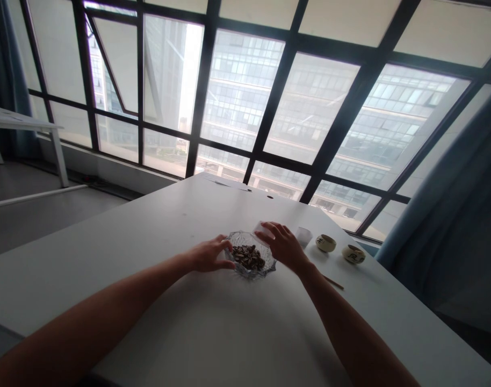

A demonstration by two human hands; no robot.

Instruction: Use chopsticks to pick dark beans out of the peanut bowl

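A clear glass bowl (pixel 251 275) with a jagged rim stands on the white table, holding a heap of sunflower seeds (pixel 248 257). My left hand (pixel 210 253) grips the bowl's left side, thumb low on the near side and fingers at the rim. Over the bowl's far right edge, my right hand (pixel 282 244) has its fingers curled round a small translucent white cup (pixel 263 228). The fingers partly hide that cup, and whether anything is in it cannot be seen.
Right of my right hand stands another translucent cup (pixel 303 236), then two small cream pots (pixel 325 243) with dark markings. A thin wooden stick (pixel 333 282) lies by my right wrist, partly hidden. Windows and a blue curtain (pixel 450 215) border the table (pixel 157 231).
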